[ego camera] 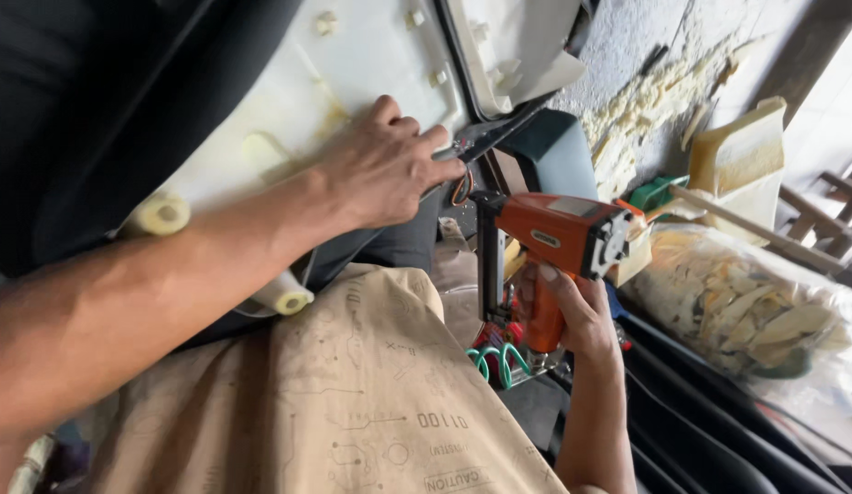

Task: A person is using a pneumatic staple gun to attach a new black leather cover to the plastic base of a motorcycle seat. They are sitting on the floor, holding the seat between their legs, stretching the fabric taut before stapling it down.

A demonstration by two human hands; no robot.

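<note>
Two hands are working here over a white panel (353,82) edged with black cover (97,110). Going from the left, the left hand (385,169) is reaching across the panel and pressing down at its edge, fingers (435,137) curled together and pinching the cover's dark edge against the panel, though exactly what they are pinching is hard to make out. Two cream tubes (161,215) are sticking out from under the panel near the forearm. Below them, tan printed paper (353,402) is lying across the lower middle of the view. Just right of the left hand, the orange stapler (554,238) is being held upright, its black nose (488,256) pointing up toward the panel edge. The right hand (577,316) is gripping the stapler's handle from below, fingers wrapped closed around it. Green coiled hose (499,361) is hanging beside the handle. Farther right, a clear bag of foam scraps (755,302) is lying near a yellow foam block (737,155).
</note>
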